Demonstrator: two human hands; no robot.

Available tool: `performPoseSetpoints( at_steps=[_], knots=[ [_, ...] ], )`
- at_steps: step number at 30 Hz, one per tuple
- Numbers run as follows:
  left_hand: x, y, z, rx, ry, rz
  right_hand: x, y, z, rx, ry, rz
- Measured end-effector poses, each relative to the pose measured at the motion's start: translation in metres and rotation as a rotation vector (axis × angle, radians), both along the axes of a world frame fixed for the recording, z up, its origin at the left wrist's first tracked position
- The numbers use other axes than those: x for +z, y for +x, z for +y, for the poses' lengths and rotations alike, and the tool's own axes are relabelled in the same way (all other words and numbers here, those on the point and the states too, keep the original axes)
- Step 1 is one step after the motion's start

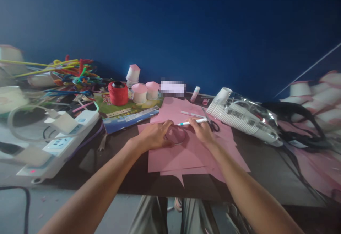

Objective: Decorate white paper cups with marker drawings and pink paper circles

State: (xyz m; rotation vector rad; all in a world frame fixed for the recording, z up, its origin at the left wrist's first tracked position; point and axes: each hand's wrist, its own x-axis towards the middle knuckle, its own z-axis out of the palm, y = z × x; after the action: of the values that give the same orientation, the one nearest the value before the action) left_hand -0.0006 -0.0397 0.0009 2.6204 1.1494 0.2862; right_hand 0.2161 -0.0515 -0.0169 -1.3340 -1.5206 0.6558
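Note:
Pink paper sheets (181, 159) lie stacked in front of me, slightly askew. On the top sheet rests a round, see-through object with a thin dark rim (179, 143); whether it is a ring or a lid I cannot make out. My left hand (156, 134) grips its left side, fingers curled around the edge. Between the fingers of my right hand (203, 131) is a white marker (197, 121), its tip pointing left at the upper right of the rim. Scissors with black handles (214, 126) lie just beyond my right hand, beside a second white pen (192, 114).
Paper cups in a plastic sleeve (237, 115) lie to the right. A glue stick (195, 93), small cups with pink roofs (140, 93) and red yarn (118, 93) stand at the back. Leftward are a power strip (60, 145) and pipe cleaners (80, 72).

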Motion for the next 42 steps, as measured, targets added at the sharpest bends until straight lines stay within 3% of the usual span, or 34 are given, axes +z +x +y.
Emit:
performPoseSetpoints(
  at_steps=[9,20,24,34,38,42],
  knots=[
    [-0.001,-0.001,0.000,0.017,0.005,0.006,-0.007,0.017,-0.006,-0.029,-0.007,-0.081],
    [0.000,0.001,-0.001,0.046,-0.014,0.002,0.021,0.008,-0.028,-0.079,0.015,-0.376],
    [0.002,0.000,-0.002,0.032,-0.018,0.003,0.024,0.003,-0.042,-0.072,0.040,-0.420],
    [0.000,-0.001,-0.002,0.001,0.004,-0.048,0.001,-0.019,-0.085,-0.155,0.045,-0.266],
    [0.001,-0.002,-0.002,0.006,-0.025,-0.071,0.007,-0.034,-0.098,-0.077,0.019,-0.155],
    [0.003,-0.003,-0.002,-0.001,-0.081,-0.086,0.022,-0.033,-0.109,-0.137,0.059,-0.140]
  ],
)
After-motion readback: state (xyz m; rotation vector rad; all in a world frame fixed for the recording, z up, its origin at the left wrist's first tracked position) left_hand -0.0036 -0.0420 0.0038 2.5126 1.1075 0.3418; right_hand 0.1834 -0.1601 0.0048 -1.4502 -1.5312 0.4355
